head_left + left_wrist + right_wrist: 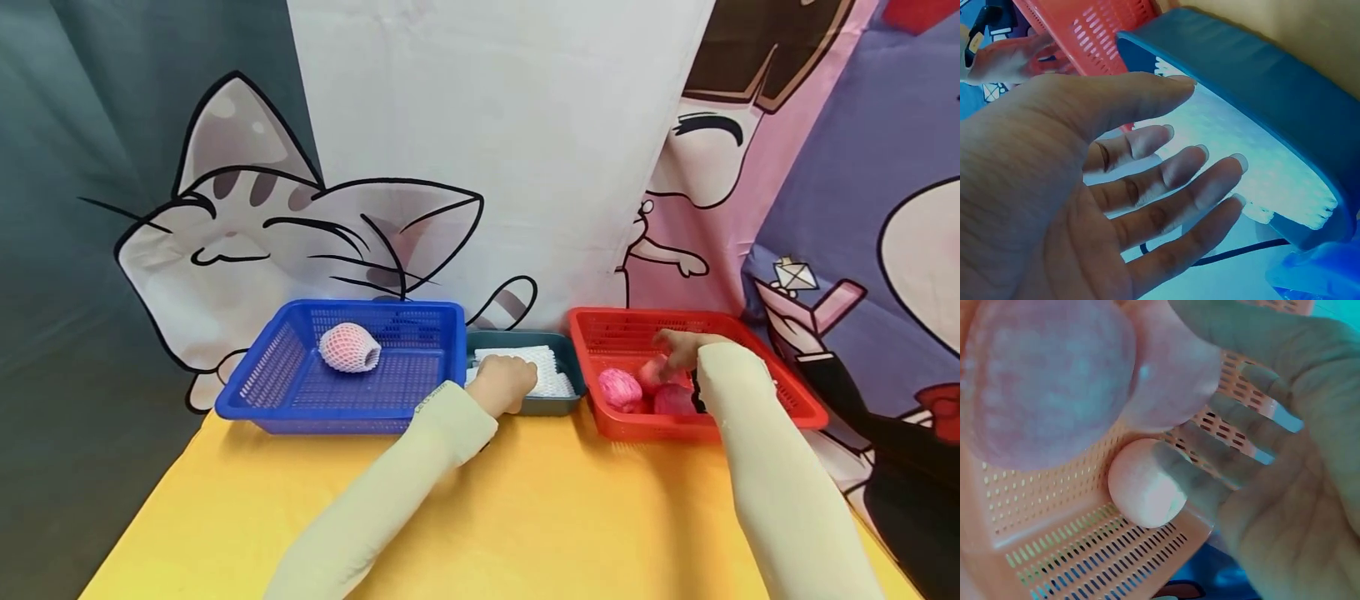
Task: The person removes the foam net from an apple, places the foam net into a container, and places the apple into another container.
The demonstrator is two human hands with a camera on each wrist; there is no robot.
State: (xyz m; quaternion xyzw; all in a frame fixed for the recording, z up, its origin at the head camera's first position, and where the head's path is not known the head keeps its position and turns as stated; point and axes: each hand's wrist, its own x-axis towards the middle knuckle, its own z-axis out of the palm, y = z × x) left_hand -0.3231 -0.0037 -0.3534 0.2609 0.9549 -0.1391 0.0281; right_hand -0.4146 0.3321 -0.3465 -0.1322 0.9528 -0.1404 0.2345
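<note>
My left hand (504,383) hovers over the small teal container (566,354), where white foam net sleeves (543,367) lie. In the left wrist view its fingers are loosely bent, with the thumb apart and nothing in the grasp. My right hand (681,348) reaches into the red basket (622,429) over a reddish round fruit (651,372). In the right wrist view, the thumb and fingers are spread around a smooth fruit (1175,369), and one fingertip overlaps a paler round fruit (1144,484); contact is unclear. A pink-netted fruit (620,389) lies beside them.
A blue basket (255,400) at the left holds one fruit in a pink-and-white foam net (349,347). All three containers line the back of the yellow table (555,508), against a cartoon-printed cloth (495,125).
</note>
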